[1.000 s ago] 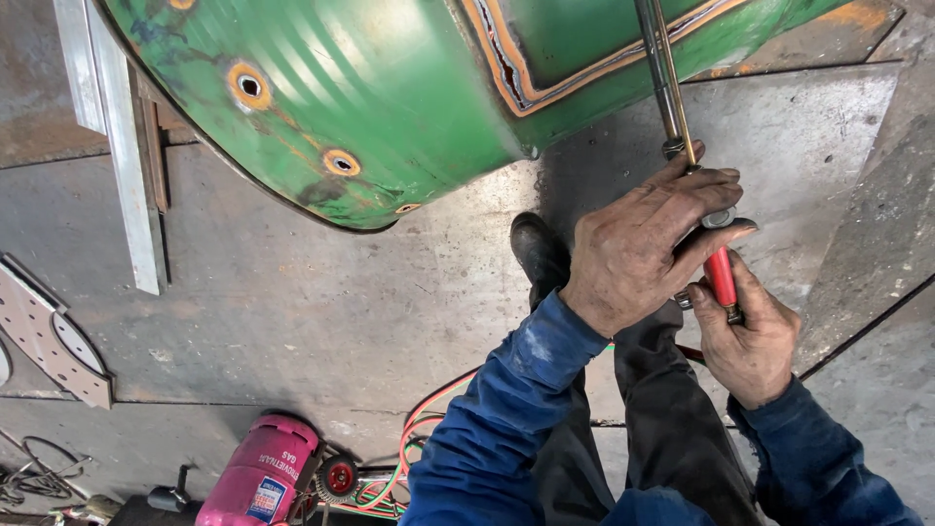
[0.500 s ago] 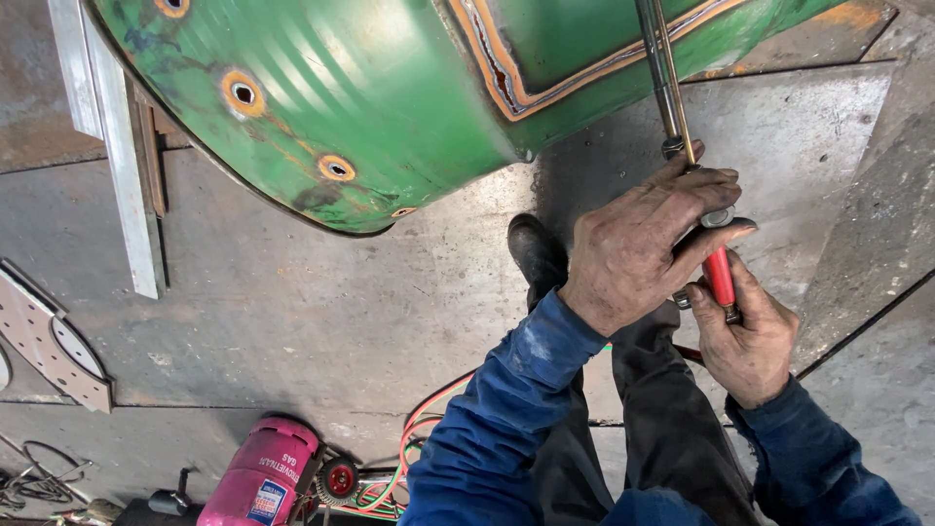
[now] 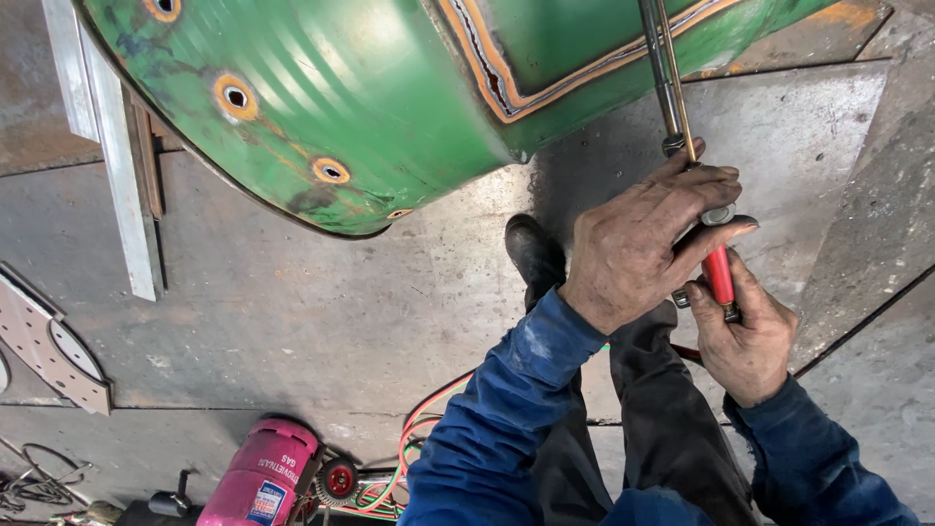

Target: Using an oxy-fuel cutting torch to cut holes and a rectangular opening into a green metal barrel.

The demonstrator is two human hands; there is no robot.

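Observation:
I hold a cutting torch (image 3: 719, 269) with a red handle and long metal tubes (image 3: 662, 73) that run up toward a green metal drum (image 3: 390, 88). My left hand (image 3: 638, 244) wraps over the torch's head end near its valves. My right hand (image 3: 745, 336) grips the red handle from below. The drum has several burnt holes (image 3: 235, 96) ringed in orange and a cut rectangular outline (image 3: 545, 93) with rusty edges. The torch tip is out of view above.
I stand on a grey steel floor (image 3: 292, 312); my black boot (image 3: 534, 251) shows below the drum. A pink gas cylinder (image 3: 261, 475) with red and green hoses (image 3: 409, 458) lies behind me. An aluminium angle bar (image 3: 107, 146) and a perforated plate (image 3: 44, 346) lie left.
The view has shifted slightly; the hands keep the same grip on the torch.

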